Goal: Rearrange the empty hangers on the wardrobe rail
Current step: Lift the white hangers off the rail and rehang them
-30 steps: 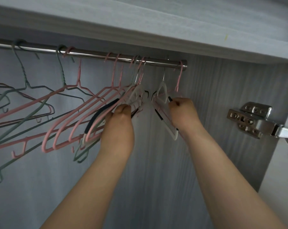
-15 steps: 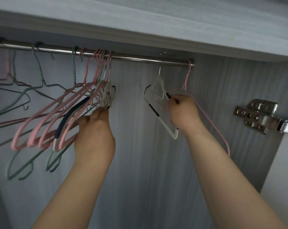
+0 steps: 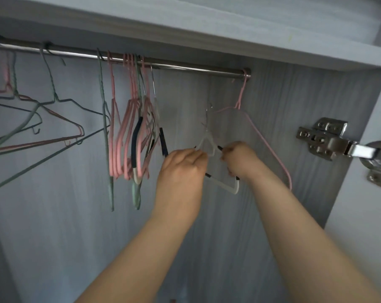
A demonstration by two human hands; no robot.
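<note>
Both hands are up at the white hanger (image 3: 225,185), which is off the rail (image 3: 185,66) – its metal hook sits well below the bar, in the gap between the bunched hangers and the right end. The left hand (image 3: 181,169) is curled closed at the hanger's left shoulder, knuckles toward me; looks like it's got the left arm of the hanger but the fingers hide the contact, so can't tell for sure. The right hand (image 3: 239,159) is closed tight round the hanger's right shoulder, near the black grip strip. The white bottom bar w/ its black end caps pokes out below and between the two wrists.

Just right of that, a thin pink wire hanger (image 3: 266,138) hangs alone at the very right end of the rail, hook on the bar, its right arm sloping down behind the right forearm.

Left of the hands, a tight bunch of pink hangers (image 3: 123,138) hangs mid-rail, packed together w/ a couple of white ones w/ dark blue pads and a green one or two – turned nearly edge-on, so can't count them. Further left, green wire hangers (image 3: 53,99) and another pink one hang spread out and tilted, some crossing each other.

Far right, a metal door hinge (image 3: 325,138) is screwed to the side wall of the wardrobe. A grey shelf (image 3: 229,33) runs above the rail.
</note>
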